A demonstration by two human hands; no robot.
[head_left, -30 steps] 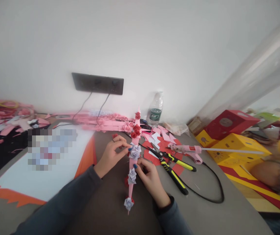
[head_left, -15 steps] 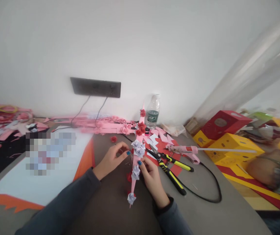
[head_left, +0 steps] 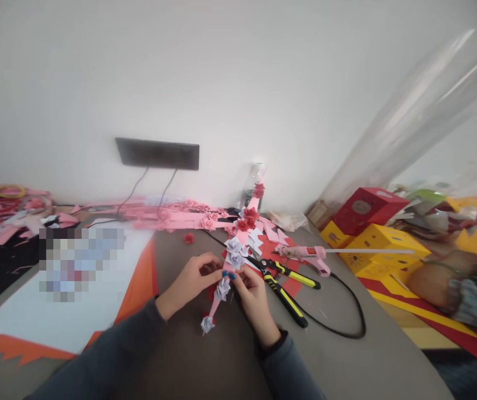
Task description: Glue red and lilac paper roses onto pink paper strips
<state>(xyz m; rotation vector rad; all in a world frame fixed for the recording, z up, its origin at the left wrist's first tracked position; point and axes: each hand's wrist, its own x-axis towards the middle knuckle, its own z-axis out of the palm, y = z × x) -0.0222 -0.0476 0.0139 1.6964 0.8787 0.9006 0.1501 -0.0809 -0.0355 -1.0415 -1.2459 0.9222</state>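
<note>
A long pink paper strip (head_left: 215,305) stands slanted between my hands, trimmed with white paper roses (head_left: 235,254) in its lower half and red paper roses (head_left: 247,219) higher up. My left hand (head_left: 192,280) pinches it from the left, just under the upper white roses. From the right, my right hand (head_left: 254,300) grips the same spot, and the two thumbs meet there. Pliers with black and yellow handles (head_left: 290,303) lie right of my right hand. Beyond them rests a pink glue gun (head_left: 302,253) with a long white glue stick in it.
A plastic bottle (head_left: 256,175) stands by the wall behind the strip. White sheets (head_left: 109,300) over orange paper (head_left: 142,280) lie at left. Several pink strips (head_left: 167,218) line the back. At right are red (head_left: 367,211) and yellow boxes (head_left: 388,244) and another person's arm (head_left: 433,283).
The strip has tilted, its top to the right and its bottom to the left. My left hand has moved right onto it and now touches my right thumb. The view has shifted slightly.
</note>
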